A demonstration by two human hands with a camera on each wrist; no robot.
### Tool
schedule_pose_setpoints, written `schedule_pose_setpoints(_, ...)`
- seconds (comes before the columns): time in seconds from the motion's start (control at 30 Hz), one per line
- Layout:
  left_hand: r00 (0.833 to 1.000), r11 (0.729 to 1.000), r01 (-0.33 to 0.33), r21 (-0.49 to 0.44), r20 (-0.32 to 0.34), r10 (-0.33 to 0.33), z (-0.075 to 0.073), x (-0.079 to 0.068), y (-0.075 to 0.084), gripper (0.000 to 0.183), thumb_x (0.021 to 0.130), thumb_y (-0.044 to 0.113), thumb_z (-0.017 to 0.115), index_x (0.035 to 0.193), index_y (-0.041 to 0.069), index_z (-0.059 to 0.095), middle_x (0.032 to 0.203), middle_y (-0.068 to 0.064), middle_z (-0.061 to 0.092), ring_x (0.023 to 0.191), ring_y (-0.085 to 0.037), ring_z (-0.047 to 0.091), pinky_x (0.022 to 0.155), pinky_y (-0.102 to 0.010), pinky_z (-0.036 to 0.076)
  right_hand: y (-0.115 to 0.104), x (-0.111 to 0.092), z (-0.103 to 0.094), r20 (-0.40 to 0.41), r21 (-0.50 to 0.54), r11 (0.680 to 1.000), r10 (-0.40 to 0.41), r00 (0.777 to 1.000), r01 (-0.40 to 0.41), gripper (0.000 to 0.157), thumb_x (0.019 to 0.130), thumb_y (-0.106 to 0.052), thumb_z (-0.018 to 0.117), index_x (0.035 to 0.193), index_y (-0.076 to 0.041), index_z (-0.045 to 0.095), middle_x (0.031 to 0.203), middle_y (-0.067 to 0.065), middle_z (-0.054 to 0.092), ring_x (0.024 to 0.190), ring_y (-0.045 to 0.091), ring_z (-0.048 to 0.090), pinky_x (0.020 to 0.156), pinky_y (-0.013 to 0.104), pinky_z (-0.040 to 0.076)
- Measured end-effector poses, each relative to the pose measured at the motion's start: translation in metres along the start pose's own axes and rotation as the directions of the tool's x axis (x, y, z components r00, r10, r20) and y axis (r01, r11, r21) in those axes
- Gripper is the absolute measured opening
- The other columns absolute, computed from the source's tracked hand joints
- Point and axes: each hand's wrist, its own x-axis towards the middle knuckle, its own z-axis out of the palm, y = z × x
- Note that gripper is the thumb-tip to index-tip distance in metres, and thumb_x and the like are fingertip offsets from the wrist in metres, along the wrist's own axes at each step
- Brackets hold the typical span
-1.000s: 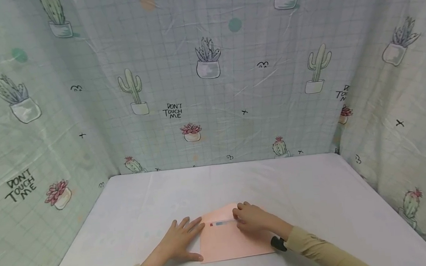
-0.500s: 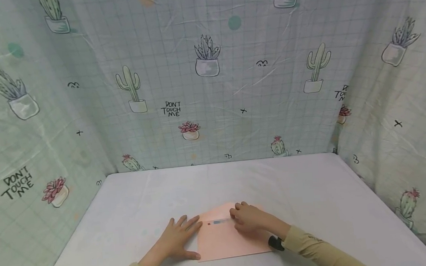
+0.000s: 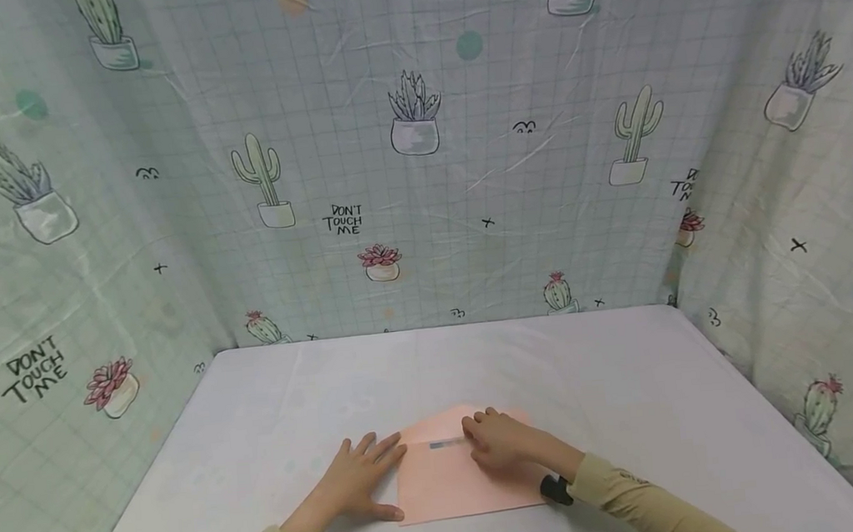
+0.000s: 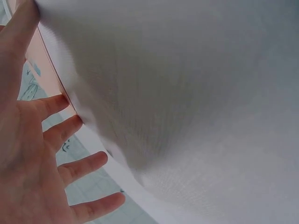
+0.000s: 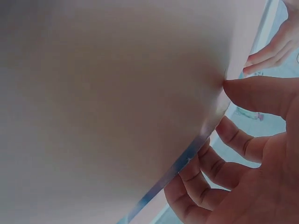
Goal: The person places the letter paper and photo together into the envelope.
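A pale pink envelope (image 3: 444,490) lies on the white table, its pointed flap spread away from the person. Where flap and body meet, a thin strip with a blue patch (image 3: 446,444) shows; in the right wrist view the blue strip (image 5: 170,172) runs along the edge. My right hand (image 3: 506,442) pinches at this strip, fingers curled on one side and thumb on the other; its palm hides the strip's right end. My left hand (image 3: 356,476) lies flat with spread fingers, thumb and fingertips at the envelope's left edge, also seen by the left wrist camera.
The white-covered table (image 3: 631,383) stretches out around the envelope. Behind and on both sides hangs a pale green curtain (image 3: 465,179) printed with cacti. A black wrist device (image 3: 555,490) sits under the right cuff.
A small red square at the strip's left end, visible in both earlier frames, no longer shows, and the blue part looks shorter. Both hands stay nearly in place.
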Motion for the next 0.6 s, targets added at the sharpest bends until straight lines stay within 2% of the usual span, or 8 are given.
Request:
schedule_pose_setpoints(0.3,1.000,0.999,0.001,0.039,0.005,-0.001,0.0009,0.0003,-0.0006,0.093,0.064,0.072,0.054,0.134,0.013,0.038,0.141,-0.006,0.037,0.122,-0.038,0.040,0.088,-0.063,0.037,-0.0010,0.0016,0.0024,0.023,0.045,0.999,0.027,0.999,-0.028,0.019,0.084,-0.024,0.056,0.097,-0.014,0.047,0.082,-0.001,0.050,0.072,0.013,0.039,0.060,0.024,0.032)
schedule_pose_setpoints(0.6,1.000,1.000,0.000,0.021,0.005,0.000,-0.0007,-0.0008,0.0007,0.093,0.064,0.072,0.054,0.135,0.013,0.038,0.141,-0.006,0.037,0.122,-0.039,0.040,0.088,-0.064,0.037,-0.0049,0.0002,-0.0001,0.038,0.060,0.997,0.036,0.999,-0.038,0.018,0.083,-0.023,0.057,0.093,-0.015,0.045,0.080,-0.001,0.048,0.070,0.013,0.037,0.058,0.025,0.030)
